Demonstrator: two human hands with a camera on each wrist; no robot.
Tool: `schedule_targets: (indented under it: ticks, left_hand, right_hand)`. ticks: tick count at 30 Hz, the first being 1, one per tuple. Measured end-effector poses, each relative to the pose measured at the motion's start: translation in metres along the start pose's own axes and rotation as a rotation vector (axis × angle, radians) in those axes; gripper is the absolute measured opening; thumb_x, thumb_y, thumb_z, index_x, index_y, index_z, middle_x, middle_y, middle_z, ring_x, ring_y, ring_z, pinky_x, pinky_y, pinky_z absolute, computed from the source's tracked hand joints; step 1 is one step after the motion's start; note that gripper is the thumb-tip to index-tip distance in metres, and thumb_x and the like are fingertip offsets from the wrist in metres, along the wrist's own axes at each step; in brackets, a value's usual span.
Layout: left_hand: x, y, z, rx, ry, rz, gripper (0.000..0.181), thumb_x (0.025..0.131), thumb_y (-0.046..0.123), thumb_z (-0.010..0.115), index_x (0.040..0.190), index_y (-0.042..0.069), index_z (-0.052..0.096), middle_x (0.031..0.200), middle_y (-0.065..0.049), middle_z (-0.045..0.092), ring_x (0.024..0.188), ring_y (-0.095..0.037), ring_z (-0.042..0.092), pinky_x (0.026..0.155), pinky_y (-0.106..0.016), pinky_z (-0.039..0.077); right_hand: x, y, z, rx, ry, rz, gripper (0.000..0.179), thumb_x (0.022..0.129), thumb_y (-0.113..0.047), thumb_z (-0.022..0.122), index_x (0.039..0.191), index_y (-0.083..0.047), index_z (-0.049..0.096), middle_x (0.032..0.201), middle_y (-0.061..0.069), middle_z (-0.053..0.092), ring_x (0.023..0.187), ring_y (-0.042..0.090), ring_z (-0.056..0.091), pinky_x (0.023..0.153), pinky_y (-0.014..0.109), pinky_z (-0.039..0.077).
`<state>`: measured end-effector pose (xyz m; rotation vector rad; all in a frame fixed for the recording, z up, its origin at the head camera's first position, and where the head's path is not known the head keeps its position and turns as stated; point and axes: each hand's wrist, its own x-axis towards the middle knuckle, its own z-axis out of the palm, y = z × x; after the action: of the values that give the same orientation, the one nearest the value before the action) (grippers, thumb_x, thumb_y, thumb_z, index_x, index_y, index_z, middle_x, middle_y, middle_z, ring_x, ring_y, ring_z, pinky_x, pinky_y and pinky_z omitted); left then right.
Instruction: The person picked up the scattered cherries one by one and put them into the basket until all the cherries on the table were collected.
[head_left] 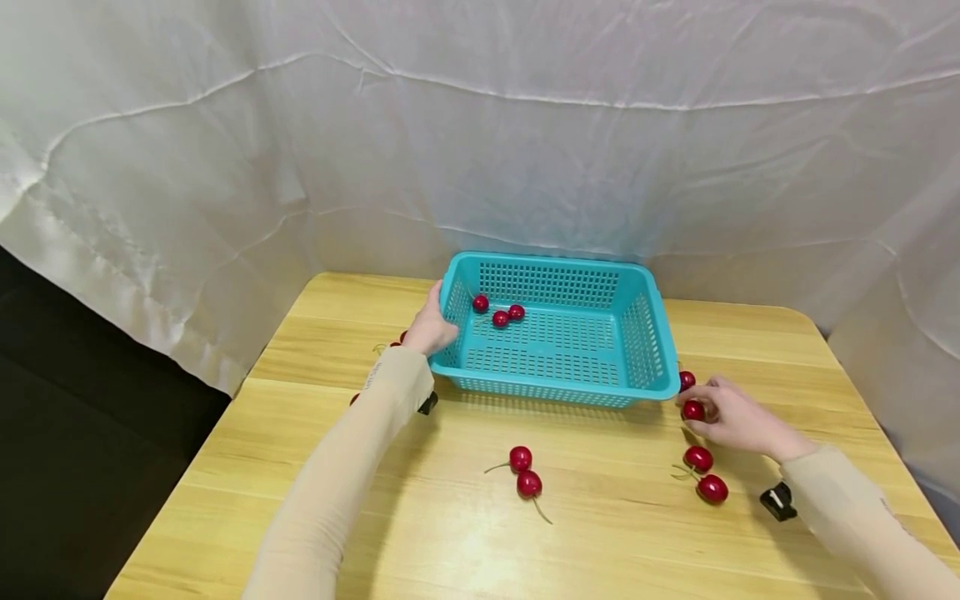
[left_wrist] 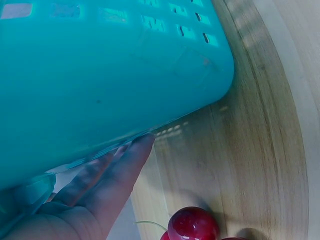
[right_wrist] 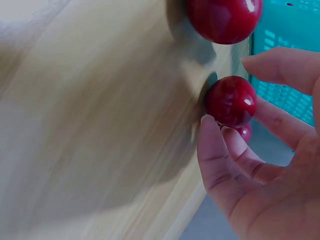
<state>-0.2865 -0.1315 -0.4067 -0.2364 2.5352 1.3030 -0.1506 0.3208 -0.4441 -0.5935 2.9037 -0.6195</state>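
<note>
My left hand (head_left: 431, 325) grips the left rim of a turquoise plastic basket (head_left: 551, 261), with the thumb over the rim and fingers against the outer wall. Three red cherries lie in the basket's left part, among them one cherry (head_left: 500, 318). At the basket's front right corner, my right hand (head_left: 738, 417) reaches round a cherry (right_wrist: 231, 101). In the right wrist view its fingertips are at the cherry's edge, while a gap shows beside the thumb (right_wrist: 280, 65). Another cherry (head_left: 687, 380) lies just behind, partly covered by the hand.
Two stemmed cherries (head_left: 529, 484) lie in front of the basket on the wooden table (head_left: 600, 542). Two more, including one cherry (head_left: 712, 489), lie near my right wrist. Beside my left hand are several cherries (left_wrist: 192, 224), partly hidden. A pale curtain (head_left: 480, 167) hangs behind the table.
</note>
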Motion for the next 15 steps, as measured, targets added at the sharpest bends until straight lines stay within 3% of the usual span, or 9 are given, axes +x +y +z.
schedule_targets:
  ticks: [7, 15]
  left_hand:
    - [0.002, -0.001, 0.000, 0.002, 0.004, 0.003, 0.106, 0.086, -0.007, 0.065, 0.161, 0.035, 0.004, 0.160, -0.014, 0.037, 0.139, -0.042, 0.045, 0.108, -0.066, 0.043]
    - [0.002, -0.002, 0.000, -0.008, -0.004, 0.017, 0.106, 0.086, -0.008, 0.066, 0.162, 0.033, 0.004, 0.159, -0.014, 0.037, 0.138, -0.042, 0.046, 0.106, -0.066, 0.044]
  right_hand:
    - [-0.006, 0.010, 0.003, -0.066, 0.031, -0.016, 0.021, 0.080, -0.011, 0.081, 0.100, -0.009, 0.072, 0.084, 0.001, 0.054, 0.077, 0.009, 0.042, 0.061, 0.021, 0.039]
    - [-0.009, 0.013, 0.006, -0.094, 0.027, -0.002, 0.018, 0.079, -0.015, 0.083, 0.091, -0.016, 0.069, 0.085, -0.002, 0.060, 0.079, 0.010, 0.044, 0.064, 0.025, 0.040]
